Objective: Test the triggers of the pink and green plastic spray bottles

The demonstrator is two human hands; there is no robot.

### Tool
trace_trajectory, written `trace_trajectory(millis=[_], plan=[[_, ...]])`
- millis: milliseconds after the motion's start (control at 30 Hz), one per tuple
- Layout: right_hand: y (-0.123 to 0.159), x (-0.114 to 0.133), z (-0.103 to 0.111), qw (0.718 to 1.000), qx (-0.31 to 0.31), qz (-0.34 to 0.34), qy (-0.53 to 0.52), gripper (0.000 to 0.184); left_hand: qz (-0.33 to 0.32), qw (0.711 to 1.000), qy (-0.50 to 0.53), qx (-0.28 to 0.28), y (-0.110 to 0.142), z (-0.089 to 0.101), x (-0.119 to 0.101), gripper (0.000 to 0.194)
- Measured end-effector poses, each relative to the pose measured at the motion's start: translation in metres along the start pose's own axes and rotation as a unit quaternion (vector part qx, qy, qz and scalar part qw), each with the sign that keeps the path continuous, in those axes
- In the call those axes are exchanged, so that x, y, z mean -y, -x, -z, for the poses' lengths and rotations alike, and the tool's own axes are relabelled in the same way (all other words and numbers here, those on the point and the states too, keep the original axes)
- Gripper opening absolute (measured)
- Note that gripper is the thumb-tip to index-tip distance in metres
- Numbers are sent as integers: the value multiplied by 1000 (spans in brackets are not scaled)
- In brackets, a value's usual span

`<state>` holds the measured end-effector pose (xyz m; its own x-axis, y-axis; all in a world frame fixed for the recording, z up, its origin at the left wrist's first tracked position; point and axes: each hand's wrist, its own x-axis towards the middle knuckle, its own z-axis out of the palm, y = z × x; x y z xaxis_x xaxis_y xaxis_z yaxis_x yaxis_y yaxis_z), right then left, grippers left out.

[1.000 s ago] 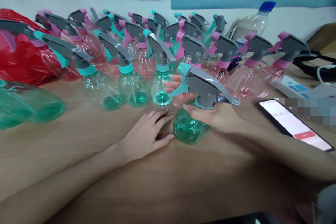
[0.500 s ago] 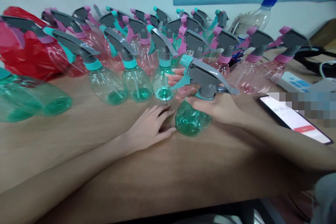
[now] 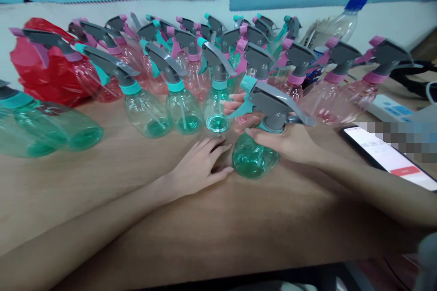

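My right hand [image 3: 290, 143] is wrapped round the neck of a clear green spray bottle [image 3: 251, 159], below its grey and teal trigger head. The bottle's base is at the tabletop, its nozzle facing left. My left hand [image 3: 201, 163] lies on the wooden table with its fingers apart, just left of that bottle and holding nothing. Behind the hands a green spray bottle [image 3: 217, 111] stands nearest my left fingertips. Two further green spray bottles, one at the left [image 3: 148, 113] and one in the middle [image 3: 184, 111], stand beside it.
Pink and green spray bottles crowd the back of the table [image 3: 153, 241]. More green bottles [image 3: 75, 122] stand at the left, before a red plastic bag [image 3: 51, 72]. A phone [image 3: 392, 154] lies at the right. A large bottle with a blue cap [image 3: 343, 25] stands behind.
The camera view has shifted slightly, so everything appears a little farther right. My right hand keeps its hold on the spray bottle, and my left hand stays on the table.
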<state>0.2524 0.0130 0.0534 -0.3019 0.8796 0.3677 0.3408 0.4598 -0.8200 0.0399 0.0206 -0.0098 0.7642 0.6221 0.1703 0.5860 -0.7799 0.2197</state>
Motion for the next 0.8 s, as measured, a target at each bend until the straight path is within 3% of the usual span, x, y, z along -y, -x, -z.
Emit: trace_trajectory(millis=[167,367,800], plan=[[-1,2,0,1000,-7,31,1,13,4,1000,5,1,1,0,0,53],[-2,4,0,997,34,43,-56,18,3,1000,8,4,1,1,0,54],[1,1,0,999,13,-32,-34,16,4,1000,3,-1,1,0,1,53]])
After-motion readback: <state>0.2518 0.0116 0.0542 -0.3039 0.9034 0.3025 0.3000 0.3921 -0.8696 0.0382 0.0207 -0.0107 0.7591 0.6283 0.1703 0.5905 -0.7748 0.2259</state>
